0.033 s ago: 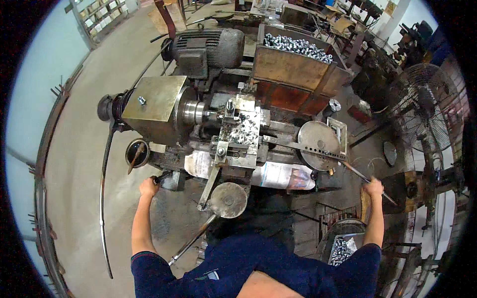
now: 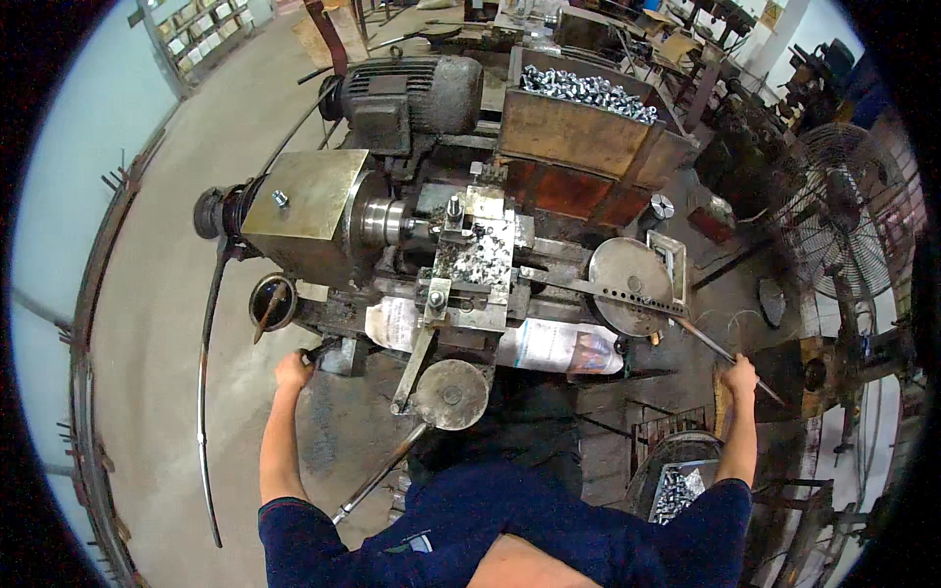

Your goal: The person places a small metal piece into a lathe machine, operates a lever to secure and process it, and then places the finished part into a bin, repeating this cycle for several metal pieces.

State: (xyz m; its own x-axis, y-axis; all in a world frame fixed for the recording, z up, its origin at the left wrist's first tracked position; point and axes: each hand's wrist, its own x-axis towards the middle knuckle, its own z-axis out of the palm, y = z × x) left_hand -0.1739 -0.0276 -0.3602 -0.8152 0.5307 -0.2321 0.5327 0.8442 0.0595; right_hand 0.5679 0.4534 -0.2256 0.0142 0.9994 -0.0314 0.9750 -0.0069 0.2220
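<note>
At the left of the machine, my left hand is closed around a short dark handle beside a grey metal block. Out to the right, my right hand grips a long metal lever rod, which joins a flat bar with a row of holes. That bar runs to the lathe's tool slide, covered in metal chips. Facing the slide is the shiny spindle chuck; the small part at its mouth is too small to make out.
Behind the slide stands a rusty bin heaped with shiny metal parts. A motor sits at the back. A pot with a brush is near my left hand. Another lever slants toward me. A tray of parts lies low right, a fan farther right.
</note>
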